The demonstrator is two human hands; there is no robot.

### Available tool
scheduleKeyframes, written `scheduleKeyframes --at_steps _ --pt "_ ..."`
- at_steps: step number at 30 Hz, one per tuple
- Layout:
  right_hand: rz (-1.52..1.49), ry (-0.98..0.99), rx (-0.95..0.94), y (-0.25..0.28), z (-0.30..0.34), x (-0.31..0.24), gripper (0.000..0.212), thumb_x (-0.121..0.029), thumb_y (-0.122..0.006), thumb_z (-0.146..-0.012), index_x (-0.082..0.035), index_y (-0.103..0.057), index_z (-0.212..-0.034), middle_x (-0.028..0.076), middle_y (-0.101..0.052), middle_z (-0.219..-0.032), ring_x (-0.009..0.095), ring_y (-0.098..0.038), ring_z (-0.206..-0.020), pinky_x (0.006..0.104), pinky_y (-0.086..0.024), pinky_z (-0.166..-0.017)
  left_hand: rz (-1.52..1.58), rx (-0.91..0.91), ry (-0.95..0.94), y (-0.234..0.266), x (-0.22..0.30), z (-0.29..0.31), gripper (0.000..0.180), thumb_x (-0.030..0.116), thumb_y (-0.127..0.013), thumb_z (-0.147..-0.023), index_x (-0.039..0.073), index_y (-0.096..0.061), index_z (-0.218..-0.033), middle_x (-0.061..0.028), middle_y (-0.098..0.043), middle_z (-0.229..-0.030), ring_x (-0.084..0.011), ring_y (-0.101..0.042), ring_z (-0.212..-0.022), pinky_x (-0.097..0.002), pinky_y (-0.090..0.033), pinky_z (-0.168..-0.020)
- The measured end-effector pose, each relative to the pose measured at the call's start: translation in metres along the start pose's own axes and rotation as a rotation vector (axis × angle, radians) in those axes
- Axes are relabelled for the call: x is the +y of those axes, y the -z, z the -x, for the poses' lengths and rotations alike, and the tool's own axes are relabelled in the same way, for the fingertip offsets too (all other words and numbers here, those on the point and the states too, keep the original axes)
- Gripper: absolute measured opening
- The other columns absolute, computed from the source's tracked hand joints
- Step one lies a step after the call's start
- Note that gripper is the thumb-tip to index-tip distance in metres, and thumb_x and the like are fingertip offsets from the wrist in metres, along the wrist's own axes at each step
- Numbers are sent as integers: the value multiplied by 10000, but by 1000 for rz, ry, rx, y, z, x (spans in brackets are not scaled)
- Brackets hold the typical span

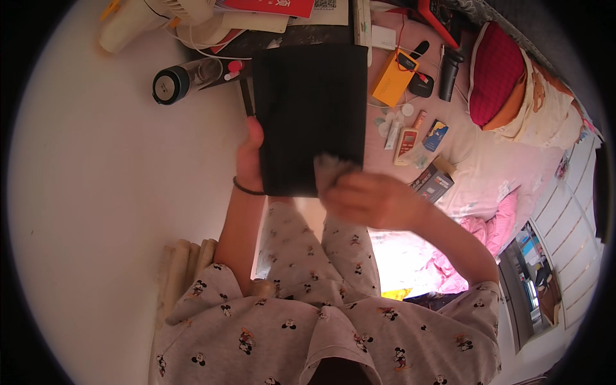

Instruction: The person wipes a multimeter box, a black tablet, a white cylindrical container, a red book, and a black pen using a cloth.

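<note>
Filling the lower part of the frame, pale clothing (224, 333) printed with small cartoon figures is worn by the person. Across the right side, a bed (462, 154) spread with a pink sheet is scattered with small things. At the centre of the frame, a flat black rectangular panel (311, 109) is held up in front of the knees, its lower edge turned toward the person. Behind its top edge, a dark worktop (308, 36) is partly hidden. At the upper right, a deep red cushion (497, 77) is seen on the bed.

By the right hand (372, 197), bent fingers are kept closed on a crumpled greyish cloth (330, 172), which is blurred and overlaps the panel's lower right; whether the panel is touched by it cannot be told. By the left hand (252, 153), the panel's left edge is grasped low down, with the far fingers hidden.

At the upper left, a clear bottle (192, 78) with a black lid is seen on its side in the view. To the right of the panel, a yellow-orange box (394, 78), a dark carton (435, 181), a black cylinder (452, 76), a handheld meter (405, 146) and a blue card (436, 136) are laid out on the bed.
</note>
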State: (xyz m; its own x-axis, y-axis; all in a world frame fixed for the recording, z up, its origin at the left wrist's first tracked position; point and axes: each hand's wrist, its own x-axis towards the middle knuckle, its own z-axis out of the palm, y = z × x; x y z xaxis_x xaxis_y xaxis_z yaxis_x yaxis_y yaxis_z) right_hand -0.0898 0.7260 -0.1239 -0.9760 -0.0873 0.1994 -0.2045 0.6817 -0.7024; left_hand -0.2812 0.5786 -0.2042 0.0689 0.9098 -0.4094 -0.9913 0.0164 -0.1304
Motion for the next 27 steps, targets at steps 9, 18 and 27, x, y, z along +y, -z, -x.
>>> scheduleKeyframes --at_steps 9,18,27 --pt "49 66 33 -18 -29 -10 175 -79 -614 -678 -82 -631 -852 0 -565 -965 142 -565 -909 233 -510 -800 71 -14 40 -18 -7 -11 712 569 -410 -937 43 -376 -1415 -121 -487 -1381 -264 -498 -1235 -406 -408 -1040" --pt "93 -141 275 8 -60 31 306 -70 -610 -670 -37 -651 -971 49 -608 -1025 238 -582 -980 320 -514 -839 -568 186 -141 -44 -19 -27 841 690 -242 -909 18 -374 -1398 -93 -482 -1351 -209 -452 -1273 -351 -349 -1080" --pt "59 -377 442 24 -76 54 364 28 -656 -651 -54 -649 -1006 92 -620 -1044 294 -572 -932 381 -496 -828 -640 98 -67 -43 -19 -20 901 287 -832 -724 14 -335 -1423 -74 -467 -1366 -184 -440 -1267 -336 -345 -1064"
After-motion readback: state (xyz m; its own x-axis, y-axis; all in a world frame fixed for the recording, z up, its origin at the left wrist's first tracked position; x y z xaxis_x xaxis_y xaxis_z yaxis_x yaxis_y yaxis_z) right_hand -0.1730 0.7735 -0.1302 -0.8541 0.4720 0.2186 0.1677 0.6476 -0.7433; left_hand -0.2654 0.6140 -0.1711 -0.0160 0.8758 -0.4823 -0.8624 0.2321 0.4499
